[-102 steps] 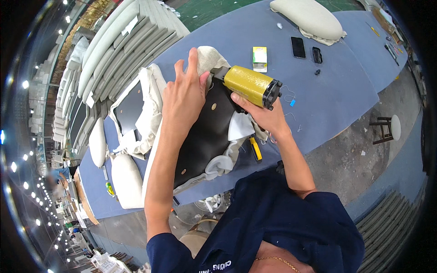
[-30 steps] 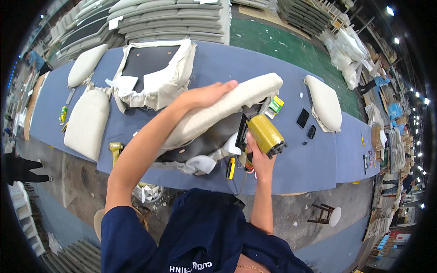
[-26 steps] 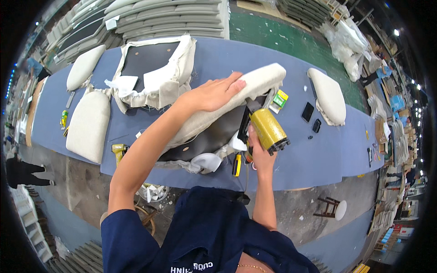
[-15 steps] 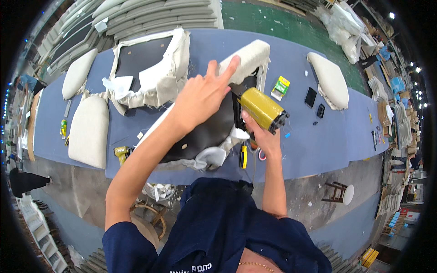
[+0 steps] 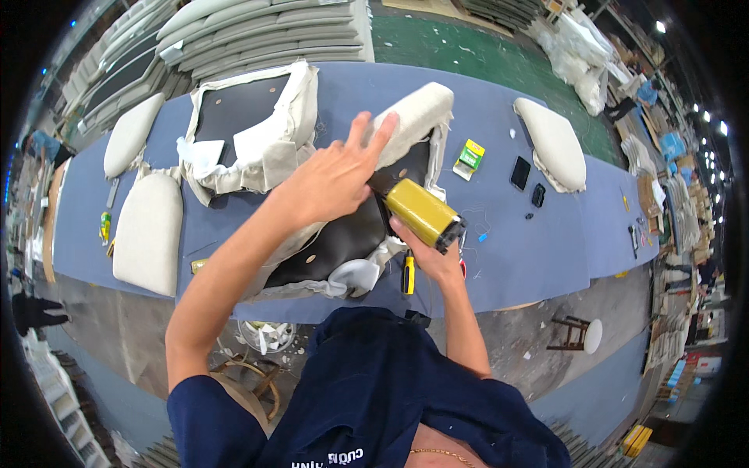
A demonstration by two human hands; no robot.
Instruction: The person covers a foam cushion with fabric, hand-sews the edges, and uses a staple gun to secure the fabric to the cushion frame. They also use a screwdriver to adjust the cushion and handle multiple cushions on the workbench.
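An upholstered chair part (image 5: 343, 240), with a dark underside and loose beige fabric edges, lies in front of me. Its padded beige arm (image 5: 417, 109) rises at the far end. My left hand (image 5: 331, 175) grips this part, index and middle fingers stretched apart over the padding, thumb partly hidden. In my right hand (image 5: 429, 253) is a yellow staple gun (image 5: 424, 210). Its nose points left at the inner edge of the chair part, close to my left fingers; the exact contact point is hidden. A yellow-and-black screwdriver (image 5: 408, 273) lies just left of my right wrist.
Another upholstered part (image 5: 242, 101) lies at the back left, near beige cushions (image 5: 148, 234). To the right are a green-yellow box (image 5: 469, 158), a phone (image 5: 520, 172) and a cushion (image 5: 552, 140). A stool (image 5: 577, 334) stands on the floor.
The staple gun and my right hand have moved left and nearer to me along the chair part. My left hand has shifted slightly the same way. The whole view has tilted a little.
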